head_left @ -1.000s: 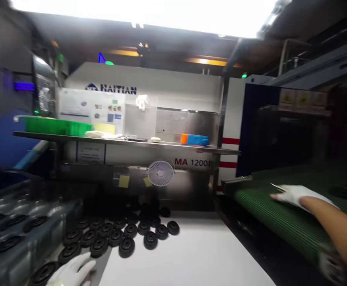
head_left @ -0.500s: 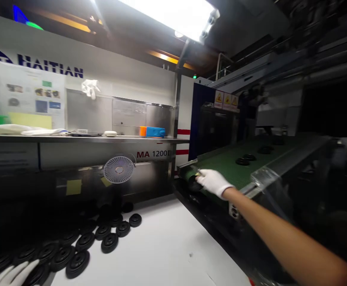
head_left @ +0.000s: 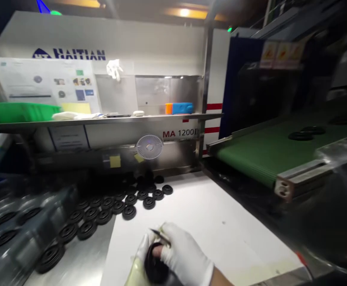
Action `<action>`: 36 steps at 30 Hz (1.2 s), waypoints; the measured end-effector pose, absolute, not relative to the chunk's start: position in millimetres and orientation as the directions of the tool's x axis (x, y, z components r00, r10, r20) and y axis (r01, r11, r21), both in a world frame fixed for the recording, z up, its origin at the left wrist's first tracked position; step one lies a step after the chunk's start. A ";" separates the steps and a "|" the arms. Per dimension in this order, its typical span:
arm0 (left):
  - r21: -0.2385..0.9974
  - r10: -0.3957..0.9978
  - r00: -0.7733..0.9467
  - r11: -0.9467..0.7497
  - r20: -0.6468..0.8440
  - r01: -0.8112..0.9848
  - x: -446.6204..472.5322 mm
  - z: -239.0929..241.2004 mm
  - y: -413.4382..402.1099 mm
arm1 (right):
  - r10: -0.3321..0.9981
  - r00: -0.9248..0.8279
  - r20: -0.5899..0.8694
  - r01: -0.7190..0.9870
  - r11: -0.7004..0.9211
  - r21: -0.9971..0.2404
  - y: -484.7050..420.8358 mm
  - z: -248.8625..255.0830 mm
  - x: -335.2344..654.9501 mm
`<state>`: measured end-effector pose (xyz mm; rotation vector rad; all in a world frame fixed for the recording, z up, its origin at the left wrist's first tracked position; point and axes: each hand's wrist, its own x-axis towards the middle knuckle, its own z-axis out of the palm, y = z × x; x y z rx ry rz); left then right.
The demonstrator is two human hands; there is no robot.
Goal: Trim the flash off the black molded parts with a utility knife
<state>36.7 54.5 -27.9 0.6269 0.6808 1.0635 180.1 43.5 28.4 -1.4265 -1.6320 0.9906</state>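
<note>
Low in front of me, above the white sheet (head_left: 209, 222), a black ringed wheel-like part (head_left: 155, 268) is held between both gloved hands. My left hand (head_left: 138, 260) is closed on its left side. My right hand (head_left: 188, 252) has a bare thumb tip against the part and grips a slim, dark-pointed tool (head_left: 160, 236), which looks like a small knife; blur hides its exact kind. Several more black wheel-like parts (head_left: 129, 212) lie in rows to the left, on the sheet and the metal table (head_left: 82, 258).
A green conveyor belt (head_left: 251, 159) on the right carries black parts (head_left: 301, 136). Clear plastic trays (head_left: 42, 226) with black parts stand at left. A shelf (head_left: 149, 118) crosses behind, bearing a green bin (head_left: 18, 112) and a blue-orange box (head_left: 182, 108); a small fan (head_left: 150, 147) is below.
My right hand has come back from the belt's end with a black part, down to the front of the sheet. My left hand has moved right and now holds the part too. The view turned right.
</note>
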 end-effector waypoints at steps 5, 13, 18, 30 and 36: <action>0.349 0.845 0.244 0.436 -0.477 -0.829 40.4 -20.6 59.1 | 0.957 -0.096 0.276 0.498 0.286 -0.818 19.9 29.9 195.3; 0.386 0.946 0.095 0.216 -0.310 -0.897 49.4 -9.0 43.7 | 0.975 -0.149 0.165 0.717 0.222 -0.661 1.5 -15.7 174.0; 0.347 0.918 0.152 0.287 -0.367 -0.893 59.4 2.3 36.4 | 0.969 -0.105 0.222 0.816 0.211 -0.538 4.8 -14.6 166.5; 0.416 0.951 -0.034 0.102 -0.308 -0.904 66.2 -3.3 42.5 | 0.942 -0.083 0.325 0.810 0.254 -0.528 -4.3 -29.5 152.6; 0.454 0.953 0.132 0.248 -0.273 -0.856 57.6 -7.6 38.2 | 0.946 -0.054 0.320 0.777 0.241 -0.582 -0.3 -30.1 164.3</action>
